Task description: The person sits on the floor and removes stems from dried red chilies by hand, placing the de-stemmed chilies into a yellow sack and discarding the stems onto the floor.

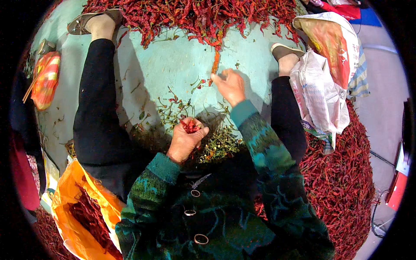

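Observation:
My left hand (187,139) is closed around a small bunch of red dried chili peppers (191,126), whose ends poke out above the thumb. Farther forward, my right hand (230,87) has its thumb and fingertips on the lower part of a long orange-red dried chili (215,61). That chili's upper end points toward the edge of a large chili pile (201,16). Cut-off green and tan chili stems (221,144) form a heap beside my left hand, with looser stems (174,107) spread just ahead of it.
My outstretched legs flank the pale green surface (169,65). To the left are a red-orange plastic packet (47,81) and an orange sack (61,208) holding chilies. White woven sacks (320,87) lie at right, above another big chili heap (338,188).

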{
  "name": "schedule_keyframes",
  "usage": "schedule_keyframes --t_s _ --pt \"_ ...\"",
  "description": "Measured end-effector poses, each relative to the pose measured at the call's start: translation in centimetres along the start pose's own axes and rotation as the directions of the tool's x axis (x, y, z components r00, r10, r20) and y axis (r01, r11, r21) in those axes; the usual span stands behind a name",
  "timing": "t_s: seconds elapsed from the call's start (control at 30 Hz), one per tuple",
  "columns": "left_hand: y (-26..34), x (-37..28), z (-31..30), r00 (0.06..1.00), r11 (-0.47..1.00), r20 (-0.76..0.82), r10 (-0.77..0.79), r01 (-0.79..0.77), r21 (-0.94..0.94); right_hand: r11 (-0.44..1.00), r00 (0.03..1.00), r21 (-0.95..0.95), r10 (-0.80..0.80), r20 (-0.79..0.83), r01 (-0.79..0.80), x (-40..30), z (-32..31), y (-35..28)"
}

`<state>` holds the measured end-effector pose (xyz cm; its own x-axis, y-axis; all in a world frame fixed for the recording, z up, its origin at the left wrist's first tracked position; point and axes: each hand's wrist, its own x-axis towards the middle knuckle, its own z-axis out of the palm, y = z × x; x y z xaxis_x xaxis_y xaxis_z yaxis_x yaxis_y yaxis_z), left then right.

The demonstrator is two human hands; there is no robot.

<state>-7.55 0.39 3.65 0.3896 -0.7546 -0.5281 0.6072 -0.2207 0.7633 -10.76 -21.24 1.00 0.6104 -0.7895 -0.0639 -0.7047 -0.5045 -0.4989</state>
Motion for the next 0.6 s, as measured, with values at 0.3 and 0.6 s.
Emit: schedule_keyframes --t_s 0.3,0.6 --pt "0.2 1.1 -1.9 0.976 0.901 -0.137 -0.17 0.098 -0.423 0.645 0.752 0.517 0.138 0.645 -0.562 -1.6 0.0 0.1" --pt "0.7 2.6 -1.7 0.985 0.925 -0.139 -0.103 0.044 -0.378 0.696 0.648 0.512 -0.087 0.757 -0.504 -11.2 -4.9 -2.5"
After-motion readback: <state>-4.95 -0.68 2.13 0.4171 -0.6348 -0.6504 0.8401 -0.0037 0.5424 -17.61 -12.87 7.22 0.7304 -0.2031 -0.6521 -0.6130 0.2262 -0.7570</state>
